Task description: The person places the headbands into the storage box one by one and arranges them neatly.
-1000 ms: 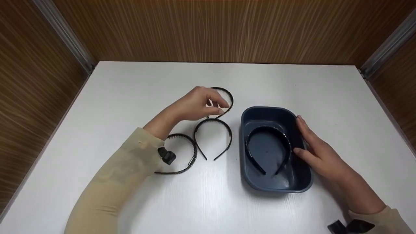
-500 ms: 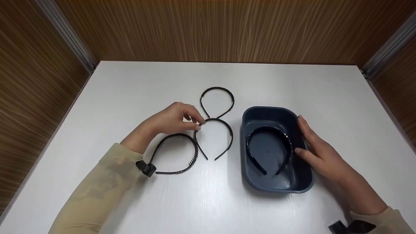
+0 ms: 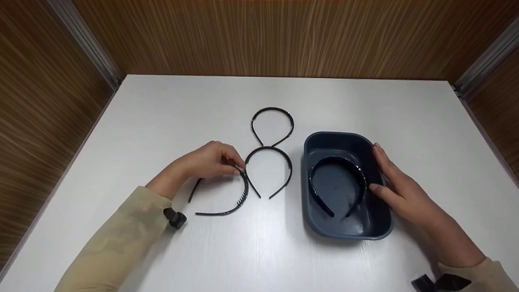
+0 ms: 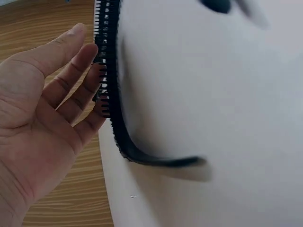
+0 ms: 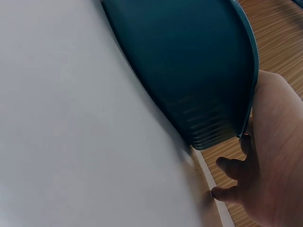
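Observation:
My left hand (image 3: 237, 167) pinches the top of a black toothed headband (image 3: 243, 196) lying at the near left of the white table (image 3: 182, 105). In the left wrist view the fingertips (image 4: 94, 71) touch that headband's (image 4: 113, 113) teeth. A second headband (image 3: 284, 156) lies just to the right, and a third headband (image 3: 284, 112) lies beyond it. A dark blue bin (image 3: 344, 136) holds a wider headband (image 3: 357, 170). My right hand (image 3: 375, 167) rests flat against the bin's right wall with the thumb over the rim; the right wrist view shows the bin (image 5: 189, 61) beside the hand (image 5: 265, 156).
Wood-grain walls enclose the table at the back and on both sides. Black straps sit on both wrists, left (image 3: 175, 217) and right (image 3: 442, 282). Bare table surface stretches behind the headbands and along the near edge.
My left hand pulled back from the far headband, passed the middle one, and now sits on the near-left headband. The right hand and the bin stayed put.

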